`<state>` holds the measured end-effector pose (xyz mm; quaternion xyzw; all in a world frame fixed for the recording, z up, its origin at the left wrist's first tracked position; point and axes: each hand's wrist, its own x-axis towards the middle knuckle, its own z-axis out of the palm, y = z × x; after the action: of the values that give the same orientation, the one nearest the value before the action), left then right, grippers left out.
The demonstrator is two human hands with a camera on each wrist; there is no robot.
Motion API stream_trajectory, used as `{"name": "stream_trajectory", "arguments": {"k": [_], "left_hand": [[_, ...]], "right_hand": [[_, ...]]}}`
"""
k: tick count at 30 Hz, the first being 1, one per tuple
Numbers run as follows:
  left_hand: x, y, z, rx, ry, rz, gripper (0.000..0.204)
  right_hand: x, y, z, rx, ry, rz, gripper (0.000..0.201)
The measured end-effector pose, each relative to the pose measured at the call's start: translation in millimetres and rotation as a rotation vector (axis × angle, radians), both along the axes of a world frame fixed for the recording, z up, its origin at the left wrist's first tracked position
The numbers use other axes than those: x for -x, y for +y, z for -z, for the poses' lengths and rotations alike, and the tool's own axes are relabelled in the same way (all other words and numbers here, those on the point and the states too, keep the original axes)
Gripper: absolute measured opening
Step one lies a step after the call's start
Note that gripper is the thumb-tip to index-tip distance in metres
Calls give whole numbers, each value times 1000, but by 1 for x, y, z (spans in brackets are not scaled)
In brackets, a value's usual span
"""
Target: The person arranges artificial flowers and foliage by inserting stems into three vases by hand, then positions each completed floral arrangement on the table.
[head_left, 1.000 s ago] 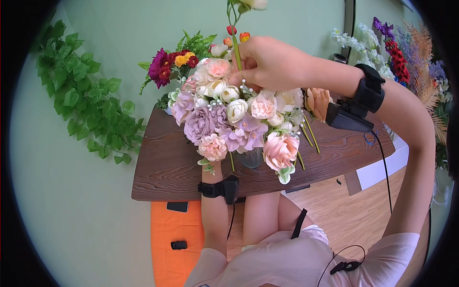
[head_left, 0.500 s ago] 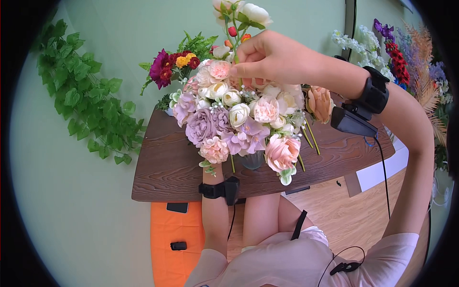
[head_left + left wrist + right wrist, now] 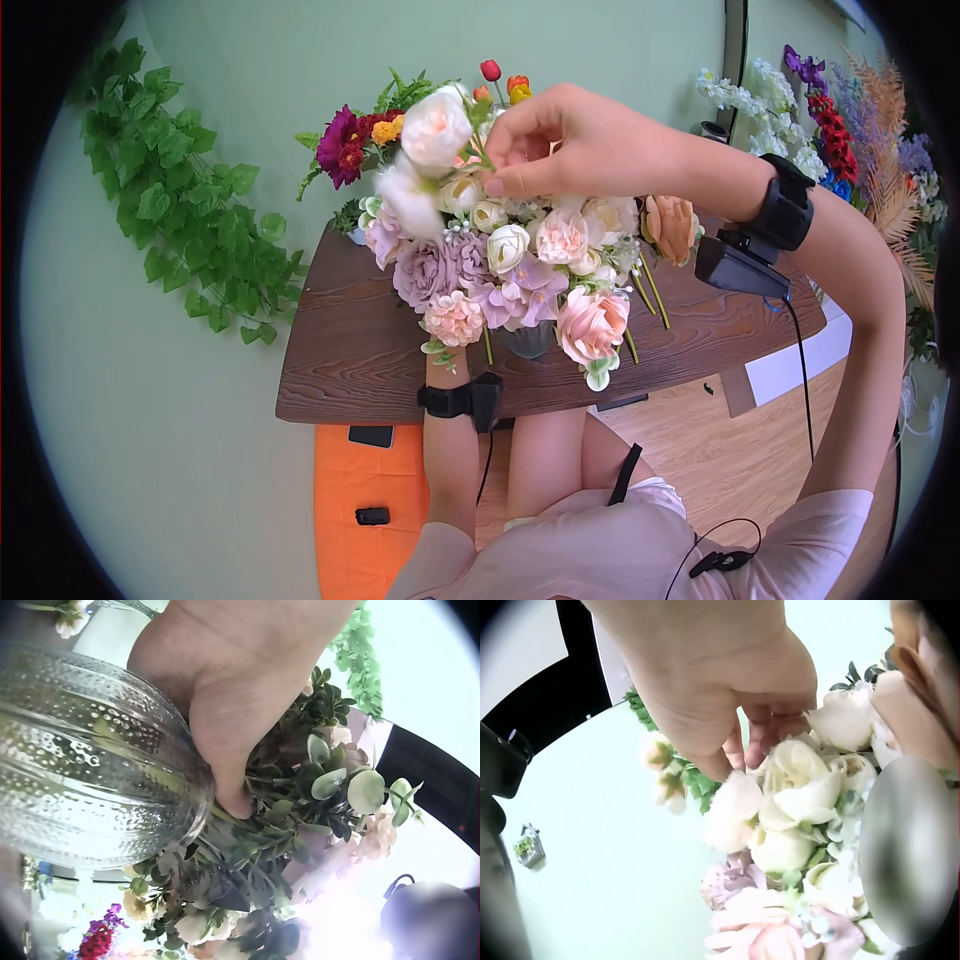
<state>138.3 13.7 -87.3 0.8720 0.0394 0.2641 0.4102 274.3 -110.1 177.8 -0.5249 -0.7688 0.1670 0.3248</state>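
My right hand (image 3: 575, 145) pinches the green stem of a white artificial flower spray (image 3: 437, 128) between thumb and fingertips, above the back of a full bouquet. Its pale blooms lean left, over the bouquet. The bouquet mixes white ranunculus (image 3: 508, 248), mauve roses (image 3: 425, 268) and pink roses (image 3: 592, 325), standing in a ribbed clear glass vase (image 3: 90, 772). Down at the vase's neck, my left hand (image 3: 225, 697) grips it, the thumb lying across the rim against the stems. Its other fingers are hidden; in the head view blooms cover that hand.
Cut green stems (image 3: 655, 290) lie on the dark wooden table (image 3: 350, 370), right of the bouquet. A peach rose (image 3: 670, 225) sits there too. Behind are a magenta flower (image 3: 340, 147) and tulips (image 3: 490, 70). Tall flowers (image 3: 830, 130) stand at right; ivy (image 3: 160, 180) hangs left.
The white flower spray in my right hand has tipped from upright down to the left, its blooms now in front of the bouquet's upper left. The left hand stays at the vase.
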Motion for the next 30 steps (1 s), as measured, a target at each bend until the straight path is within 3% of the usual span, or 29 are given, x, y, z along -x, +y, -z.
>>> {"name": "stream_trajectory", "arguments": {"k": [3,6,12,15,17,18,20,21,23,30], "left_hand": [[0,1,-1,5,-1,-2,42],[-1,0,-1,10,1,0,42],[-1,3,-7,6,3,-1,42],[0,5,-9,6,2,-5,42],[1,7,-9,9,1,-6,42],[0,7,-9,11,0,-7,42],[0,7,-9,16,1,-8,42],[0,7,-9,18,2,-8,42],[0,7,-9,21,6,-8,43],[2,8,-10,26,23,-9,43]], "right_hand": [[2,-1,-4,-76,67,-42,19],[3,-2,-3,-66,68,38,20],[3,3,10,21,-88,169,18],[2,3,7,-54,-176,181,20],[1,2,9,-378,-152,224,37],[2,1,5,-377,-154,222,37],[4,-5,-6,-424,-213,19,52],[4,-3,-8,-423,-213,18,52],[7,2,-12,-710,-505,-132,52],[23,11,-18,-764,-698,-81,41]]}}
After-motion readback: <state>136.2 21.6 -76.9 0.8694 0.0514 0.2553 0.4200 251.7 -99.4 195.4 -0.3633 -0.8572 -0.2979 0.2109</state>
